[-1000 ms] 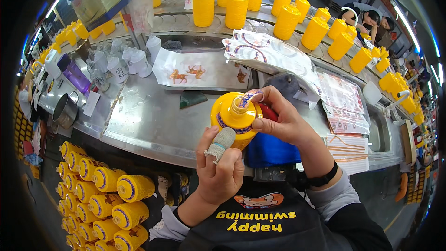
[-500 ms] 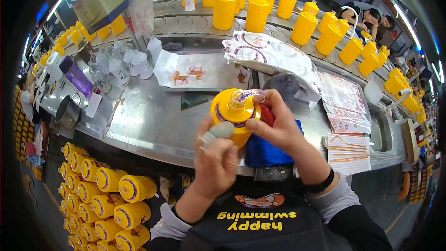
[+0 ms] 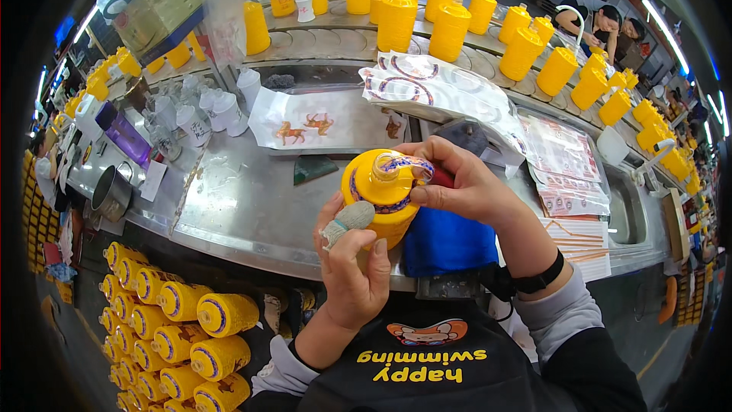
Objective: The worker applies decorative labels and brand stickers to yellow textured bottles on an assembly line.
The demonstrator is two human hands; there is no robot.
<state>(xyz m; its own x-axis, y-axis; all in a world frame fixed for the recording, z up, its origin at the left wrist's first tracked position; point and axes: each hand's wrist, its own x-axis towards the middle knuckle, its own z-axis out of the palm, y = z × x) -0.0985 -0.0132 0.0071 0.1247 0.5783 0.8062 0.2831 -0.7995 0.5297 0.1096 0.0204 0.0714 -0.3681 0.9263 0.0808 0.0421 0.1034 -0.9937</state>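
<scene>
Over the front of the metal worktop, a yellow bottle (image 3: 358, 175) with a glassy neck is held tilted toward me. Around its shoulder runs a purple-and-white patterned band. My left hand (image 3: 352, 278) steadies the bottle from the left and below, its fingers curled against the side. One of its fingers wears a grey knitted finger cover (image 3: 352, 219), which touches the bottle. At the bottle's right shoulder, my right hand (image 3: 469, 187) pinches the loose end of a thin patterned decal strip (image 3: 406, 161) that curls up beside the neck.
A blue cloth (image 3: 448, 243) lies under my right wrist. Decal sheets (image 3: 286, 137) with orange animal figures and stacked printed sheets (image 3: 450, 91) lie behind. Yellow bottles (image 3: 396, 23) line a conveyor. More bottles (image 3: 225, 313) are stacked lower left. A sink (image 3: 625, 210) is at right; co-workers (image 3: 598, 19) sit beyond.
My right hand has shifted slightly, and the strip's loose end now curls more beside the neck. My left thumb has lifted and spread from the fingers. Conveyor bottles have moved right.
</scene>
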